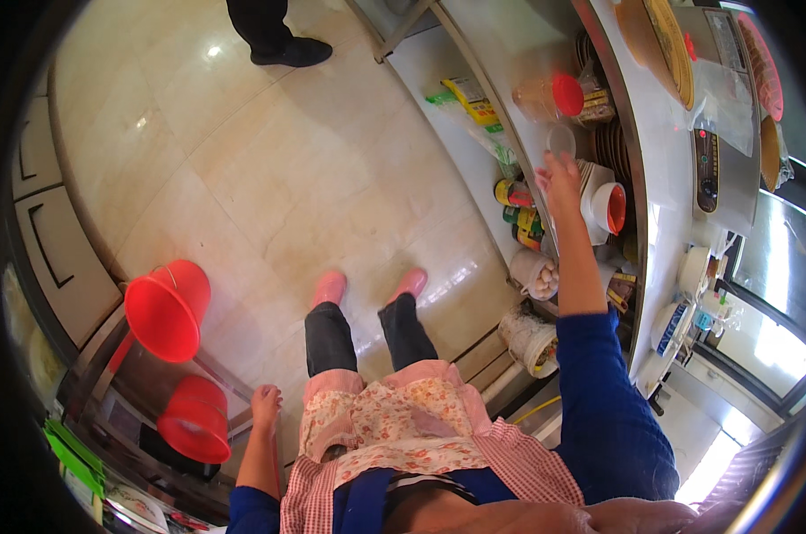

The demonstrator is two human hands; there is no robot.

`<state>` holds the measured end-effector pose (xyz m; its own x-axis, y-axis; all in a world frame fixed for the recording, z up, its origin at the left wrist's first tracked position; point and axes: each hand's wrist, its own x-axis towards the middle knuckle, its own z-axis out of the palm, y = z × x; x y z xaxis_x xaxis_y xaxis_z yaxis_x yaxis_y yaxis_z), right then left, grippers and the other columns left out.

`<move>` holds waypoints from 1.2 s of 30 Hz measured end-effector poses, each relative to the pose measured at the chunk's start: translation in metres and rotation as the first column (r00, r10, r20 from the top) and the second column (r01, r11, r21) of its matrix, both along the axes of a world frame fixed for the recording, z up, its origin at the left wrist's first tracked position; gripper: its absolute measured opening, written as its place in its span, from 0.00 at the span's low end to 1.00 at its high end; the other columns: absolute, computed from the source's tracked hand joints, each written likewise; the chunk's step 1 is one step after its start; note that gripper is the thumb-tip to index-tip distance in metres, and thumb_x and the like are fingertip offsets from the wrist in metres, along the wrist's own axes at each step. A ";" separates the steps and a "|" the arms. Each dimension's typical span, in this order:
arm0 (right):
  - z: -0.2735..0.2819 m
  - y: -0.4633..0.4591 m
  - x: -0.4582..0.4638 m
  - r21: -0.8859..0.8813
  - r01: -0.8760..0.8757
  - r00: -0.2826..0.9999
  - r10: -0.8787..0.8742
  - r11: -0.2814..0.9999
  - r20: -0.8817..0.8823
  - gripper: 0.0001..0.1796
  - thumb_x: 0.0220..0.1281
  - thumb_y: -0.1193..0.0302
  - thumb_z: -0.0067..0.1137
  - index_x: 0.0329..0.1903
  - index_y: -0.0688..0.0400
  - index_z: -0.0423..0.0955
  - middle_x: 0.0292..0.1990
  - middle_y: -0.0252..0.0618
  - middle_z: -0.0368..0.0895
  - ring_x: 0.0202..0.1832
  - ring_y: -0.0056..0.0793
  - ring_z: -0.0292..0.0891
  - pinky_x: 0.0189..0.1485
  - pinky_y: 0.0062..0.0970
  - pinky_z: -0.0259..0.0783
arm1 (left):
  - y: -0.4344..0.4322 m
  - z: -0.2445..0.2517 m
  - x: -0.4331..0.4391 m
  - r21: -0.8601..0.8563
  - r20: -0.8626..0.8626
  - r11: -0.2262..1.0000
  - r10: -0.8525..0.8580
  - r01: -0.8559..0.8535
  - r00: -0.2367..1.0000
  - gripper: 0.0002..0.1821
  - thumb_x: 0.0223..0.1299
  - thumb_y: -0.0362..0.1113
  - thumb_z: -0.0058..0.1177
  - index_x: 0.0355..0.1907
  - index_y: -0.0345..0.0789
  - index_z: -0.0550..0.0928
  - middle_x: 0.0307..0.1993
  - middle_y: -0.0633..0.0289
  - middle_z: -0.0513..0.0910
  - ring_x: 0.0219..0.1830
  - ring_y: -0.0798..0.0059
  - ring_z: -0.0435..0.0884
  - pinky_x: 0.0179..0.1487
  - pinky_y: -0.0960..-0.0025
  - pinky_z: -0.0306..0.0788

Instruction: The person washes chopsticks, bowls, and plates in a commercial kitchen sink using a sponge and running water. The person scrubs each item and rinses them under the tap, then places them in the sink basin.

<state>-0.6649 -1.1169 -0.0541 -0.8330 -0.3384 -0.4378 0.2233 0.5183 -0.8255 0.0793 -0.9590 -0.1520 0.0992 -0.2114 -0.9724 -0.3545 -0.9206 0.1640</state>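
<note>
My right hand (561,183) reaches into the shelf under the counter on the right. Its fingertips are at a round translucent lid or small tub (561,141); whether they grip it is unclear. Just beyond stands a clear jar with a red lid (567,95). Beside my wrist is a white bowl with a red inside (610,208), near stacked dishes (613,150). On the left, my left hand (266,404) hangs with curled fingers and nothing visible in them. Nearest to it is a red bucket (196,419) on a low rack.
Another red bucket (169,310) stands at the left. Below the shelf lie food bags (476,107), cans (515,193) and a tub of eggs (536,274). A stained white bucket (528,339) is near my legs. Another person's leg (269,33) is on the tiled floor (296,167) ahead.
</note>
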 end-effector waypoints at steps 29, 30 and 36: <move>-0.070 -0.039 -0.173 -0.354 0.575 0.814 -0.471 0.738 0.340 0.18 0.64 0.62 0.52 0.51 0.58 0.69 0.42 0.47 0.77 0.37 0.41 0.76 0.34 0.36 0.79 | 0.116 0.026 -0.125 0.012 0.145 0.988 0.148 -0.151 0.978 0.12 0.60 0.36 0.51 0.37 0.28 0.79 0.31 0.61 0.80 0.32 0.77 0.75 0.34 0.72 0.69; -0.073 -0.036 -0.190 -0.361 0.517 0.855 -0.457 0.776 0.244 0.17 0.64 0.63 0.51 0.51 0.59 0.69 0.42 0.47 0.77 0.38 0.42 0.76 0.35 0.37 0.80 | 0.115 0.024 -0.120 0.012 0.141 0.988 0.149 -0.152 0.979 0.12 0.60 0.36 0.51 0.37 0.28 0.79 0.31 0.61 0.81 0.32 0.77 0.75 0.34 0.72 0.69; -0.085 -0.057 -0.212 -0.285 0.451 0.892 -0.429 0.846 0.140 0.18 0.61 0.71 0.50 0.54 0.60 0.69 0.47 0.50 0.74 0.43 0.43 0.74 0.37 0.34 0.80 | 0.115 0.018 -0.124 -0.022 0.094 0.990 0.141 -0.140 0.985 0.12 0.60 0.36 0.51 0.39 0.28 0.79 0.33 0.60 0.81 0.34 0.77 0.77 0.36 0.74 0.70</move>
<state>-0.8772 -1.1736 -0.1387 -0.8979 -0.0677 -0.4349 0.4296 0.0802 -0.8995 -0.0451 -0.8443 -0.1339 0.2210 -0.2040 -0.9537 -0.2363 -0.9600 0.1505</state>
